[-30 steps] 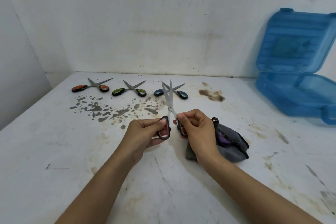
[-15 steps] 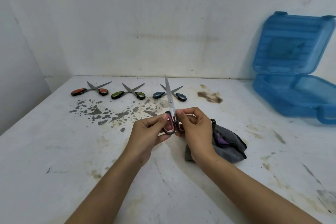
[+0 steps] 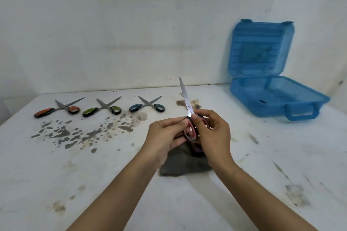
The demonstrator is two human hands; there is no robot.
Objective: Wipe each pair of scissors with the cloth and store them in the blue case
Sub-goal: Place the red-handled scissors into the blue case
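Both hands hold a pair of red-handled scissors (image 3: 185, 99) upright, blades together and pointing up. My left hand (image 3: 165, 137) pinches the left handle loop. My right hand (image 3: 212, 135) grips the right loop. The grey cloth (image 3: 180, 163) lies crumpled on the table under and behind my hands, partly hidden. Three more pairs lie in a row at the back left with blades spread: orange-handled scissors (image 3: 58, 108), green-handled scissors (image 3: 103, 108) and blue-handled scissors (image 3: 148, 106). The blue case (image 3: 277, 99) stands at the back right with its lid up.
The white table (image 3: 93, 184) is stained, with dark flecks in front of the row of scissors. White walls close it off at the back and left. The case's handle (image 3: 300, 113) faces the front.
The red-handled scissors' blades have gone from spread to together as my hands brought the handle loops together. The view has shifted, so the cloth now lies under my hands.
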